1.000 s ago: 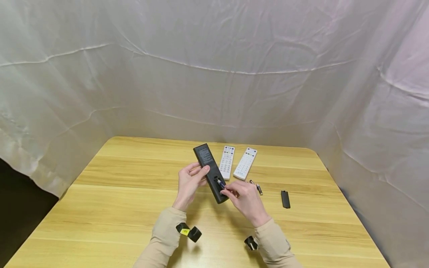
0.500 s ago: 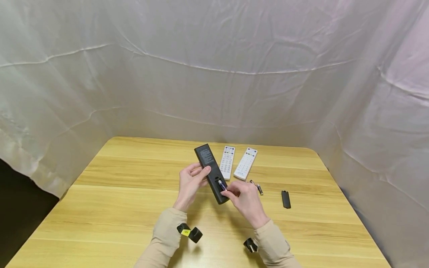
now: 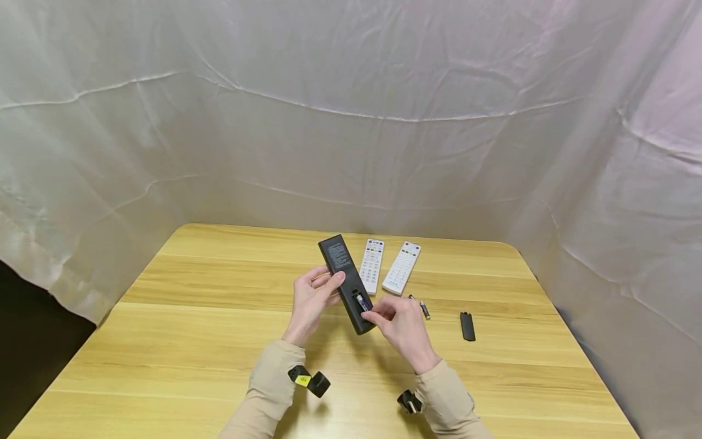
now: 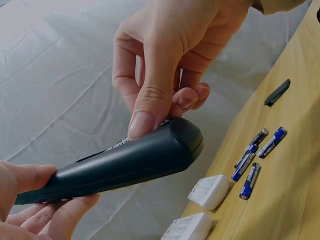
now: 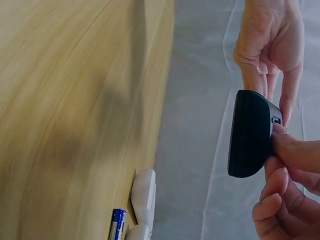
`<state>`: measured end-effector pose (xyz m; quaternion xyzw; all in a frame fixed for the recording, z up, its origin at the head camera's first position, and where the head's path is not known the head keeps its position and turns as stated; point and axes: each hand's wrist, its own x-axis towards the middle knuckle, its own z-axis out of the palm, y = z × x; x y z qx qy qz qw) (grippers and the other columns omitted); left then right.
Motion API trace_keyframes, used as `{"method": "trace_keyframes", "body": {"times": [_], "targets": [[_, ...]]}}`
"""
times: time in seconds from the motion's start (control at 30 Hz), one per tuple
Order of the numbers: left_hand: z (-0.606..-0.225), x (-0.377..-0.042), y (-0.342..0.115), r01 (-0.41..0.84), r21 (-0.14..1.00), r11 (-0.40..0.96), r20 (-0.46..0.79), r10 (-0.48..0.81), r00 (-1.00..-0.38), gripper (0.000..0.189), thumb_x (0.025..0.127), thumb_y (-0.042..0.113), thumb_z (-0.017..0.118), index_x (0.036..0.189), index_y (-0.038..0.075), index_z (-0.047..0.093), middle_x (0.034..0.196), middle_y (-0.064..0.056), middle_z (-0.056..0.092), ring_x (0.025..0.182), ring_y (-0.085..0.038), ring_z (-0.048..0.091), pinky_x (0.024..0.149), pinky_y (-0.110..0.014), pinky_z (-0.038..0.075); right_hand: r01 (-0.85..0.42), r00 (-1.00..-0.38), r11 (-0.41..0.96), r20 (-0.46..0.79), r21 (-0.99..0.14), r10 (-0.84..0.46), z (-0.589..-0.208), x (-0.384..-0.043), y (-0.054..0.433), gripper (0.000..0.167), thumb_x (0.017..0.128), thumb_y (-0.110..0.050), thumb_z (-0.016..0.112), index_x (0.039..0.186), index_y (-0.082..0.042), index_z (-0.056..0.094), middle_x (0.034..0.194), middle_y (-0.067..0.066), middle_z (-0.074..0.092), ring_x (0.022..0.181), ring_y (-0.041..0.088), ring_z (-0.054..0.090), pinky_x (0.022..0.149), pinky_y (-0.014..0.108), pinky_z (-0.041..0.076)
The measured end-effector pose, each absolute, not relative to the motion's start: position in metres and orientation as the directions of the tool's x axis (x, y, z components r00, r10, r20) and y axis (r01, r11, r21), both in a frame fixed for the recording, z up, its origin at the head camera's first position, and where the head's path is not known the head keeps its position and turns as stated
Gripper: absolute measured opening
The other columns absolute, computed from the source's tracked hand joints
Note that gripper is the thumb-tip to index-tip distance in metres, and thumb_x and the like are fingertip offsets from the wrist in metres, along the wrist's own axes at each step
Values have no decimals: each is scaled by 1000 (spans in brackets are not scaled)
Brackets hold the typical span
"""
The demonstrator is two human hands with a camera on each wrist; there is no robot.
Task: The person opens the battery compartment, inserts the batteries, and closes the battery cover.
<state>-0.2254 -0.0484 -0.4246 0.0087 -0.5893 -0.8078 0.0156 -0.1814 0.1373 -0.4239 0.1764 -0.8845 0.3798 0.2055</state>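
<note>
A black remote control [image 3: 341,263] is held above the table, back side up, its battery compartment uncovered. My left hand [image 3: 314,299] grips it around the middle, thumb on the back and fingers underneath. At the compartment, my right hand [image 3: 404,326] pinches the lower end of a blue battery [image 3: 362,300] between thumb and fingers. The battery lies along the compartment, its lower end hidden by the fingertips. In the left wrist view, the right thumb [image 4: 142,122] bears down at the opening near the thick end of the remote.
Two white remote controls [image 3: 372,262] lie side by side at the back of the wooden table [image 3: 192,341]. Several loose batteries [image 4: 273,142] rest near them, partly behind the right hand in the head view. A black battery cover [image 3: 467,327] lies farther right.
The blue battery has sunk from a tilted position to lie flatter in the compartment, with the right fingers following at its lower end. The left hand and remote have hardly moved.
</note>
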Motion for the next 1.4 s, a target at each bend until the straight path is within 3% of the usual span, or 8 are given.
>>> {"method": "trace_keyframes", "body": {"times": [0.43,0.67,0.9,1.07,1.2,1.4], "targets": [[-423,-222,-49,9,946,-323,12,6,-1000,39,93,4,69,129,-8,59,108,-23,75,80,-13,76,76,-31,66,-372,-913,647,388,-665,-126,-420,-182,140,23,74,-17,89,67,-14,67,57,-4,65,49,-2,48,50,16,41],[-421,-222,-48,-13,946,-323,-5,25,-1000,39,94,3,68,130,-8,58,111,-24,74,80,-13,75,77,-33,66,-311,-935,689,342,-654,-96,-420,-183,142,27,73,-23,90,65,-16,65,56,-7,62,53,0,48,74,24,34],[-420,-222,-48,-23,945,-327,-14,28,-999,39,94,3,68,130,-7,59,110,-23,75,80,-12,75,77,-32,66,-361,-913,676,390,-642,-118,-423,-184,143,29,72,-20,89,64,-16,62,55,-8,60,51,-1,47,68,23,36],[-421,-223,-48,-18,949,-316,-5,40,-999,40,94,4,68,130,-8,58,112,-26,74,80,-13,76,77,-32,66,-290,-948,658,301,-695,-101,-420,-185,144,29,74,-21,89,65,-15,62,56,-6,59,53,1,47,66,21,37],[-422,-224,-48,-12,949,-314,6,56,-998,41,94,4,68,131,-9,57,113,-27,73,81,-14,76,77,-32,66,-236,-969,645,227,-727,-99,-419,-187,146,30,76,-21,89,67,-12,61,58,-4,60,53,4,48,51,17,39],[-425,-224,-47,-16,948,-317,5,66,-998,42,94,4,68,131,-9,56,115,-29,72,82,-14,76,78,-32,66,-210,-978,619,172,-757,-121,-419,-188,146,32,78,-23,87,69,-10,60,60,-2,58,54,5,48,50,17,38]]}}
